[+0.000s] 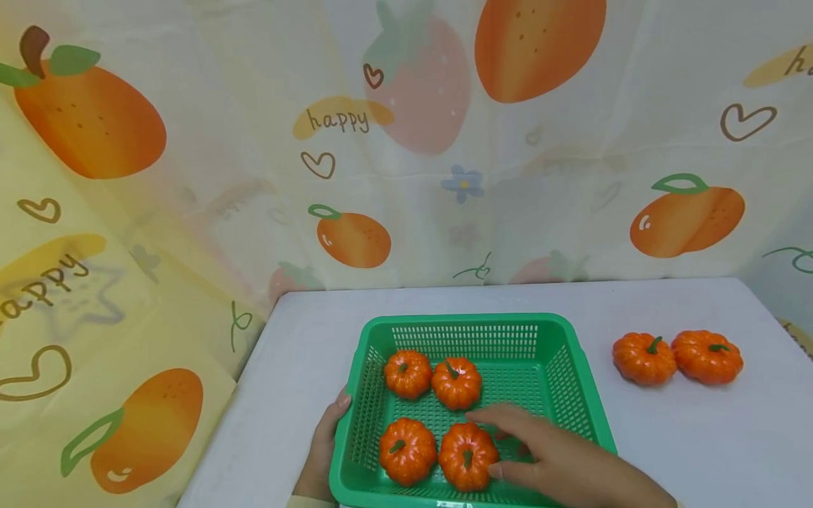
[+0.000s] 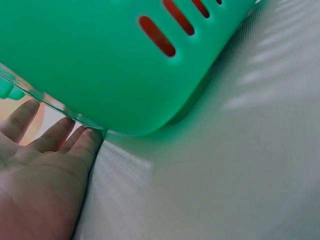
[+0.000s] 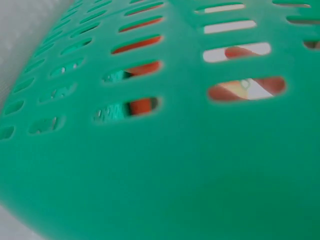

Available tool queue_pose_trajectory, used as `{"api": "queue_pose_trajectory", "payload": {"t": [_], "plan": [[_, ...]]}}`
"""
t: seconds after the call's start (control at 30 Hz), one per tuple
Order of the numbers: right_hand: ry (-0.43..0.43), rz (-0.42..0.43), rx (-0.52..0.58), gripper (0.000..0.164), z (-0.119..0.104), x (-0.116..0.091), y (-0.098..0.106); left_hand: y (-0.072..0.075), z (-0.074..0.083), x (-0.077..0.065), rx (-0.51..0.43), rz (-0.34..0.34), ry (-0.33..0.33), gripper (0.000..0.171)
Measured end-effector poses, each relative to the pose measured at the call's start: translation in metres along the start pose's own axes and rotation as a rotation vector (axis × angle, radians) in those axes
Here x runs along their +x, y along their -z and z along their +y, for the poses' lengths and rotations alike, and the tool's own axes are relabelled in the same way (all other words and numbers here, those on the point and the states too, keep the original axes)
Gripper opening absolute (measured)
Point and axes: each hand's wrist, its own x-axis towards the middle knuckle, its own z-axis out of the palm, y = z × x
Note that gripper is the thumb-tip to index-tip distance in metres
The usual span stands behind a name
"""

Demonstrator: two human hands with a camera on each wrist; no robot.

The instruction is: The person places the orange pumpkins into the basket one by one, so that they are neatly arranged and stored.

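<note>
In the head view, several small orange pumpkins [image 1: 407,451] with green stems sit inside a green plastic basket [image 1: 574,381], in two rows. My right hand [image 1: 559,451] reaches over the basket's right side to the front right pumpkin [image 1: 466,462]. Its thumb tip is at that pumpkin's right edge and the index fingertip at its far edge, with a gap towards the palm. My left hand [image 1: 322,444] rests against the basket's left side. Its extended fingers [image 2: 55,135] meet the rim in the left wrist view. The slotted basket wall [image 3: 190,165] hides my right hand in the right wrist view.
Two more orange pumpkins [image 1: 644,358] lie side by side on the white table [image 1: 692,430], right of the basket. A fruit-printed curtain [image 1: 419,190] hangs behind the table's back edge, and yellowish printed cloth [image 1: 127,331] covers the left side.
</note>
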Motion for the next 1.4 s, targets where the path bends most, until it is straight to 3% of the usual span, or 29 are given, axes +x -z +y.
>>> {"api": "queue_pose_trajectory", "payload": {"t": [0.3, 0.57, 0.9, 1.13, 1.4], "plan": [[0.173, 0.177, 0.053, 0.045, 0.001, -0.001, 0.004, 0.002, -0.002, 0.003, 0.003, 0.013, -0.016, 0.075], [0.268, 0.403, 0.067, 0.04, 0.0, -0.003, 0.008, 0.003, -0.002, 0.005, 0.006, 0.009, -0.013, 0.077], [0.34, 0.493, 0.149, 0.042, 0.001, -0.008, 0.011, 0.003, -0.001, 0.002, -0.007, -0.002, -0.009, 0.075], [0.32, 0.56, 0.146, 0.043, 0.003, -0.013, 0.017, 0.004, -0.002, 0.002, -0.017, -0.001, 0.01, 0.074], [0.355, 0.583, 0.132, 0.046, 0.009, -0.016, 0.025, 0.005, -0.005, 0.008, 0.015, 0.017, -0.053, 0.078]]}}
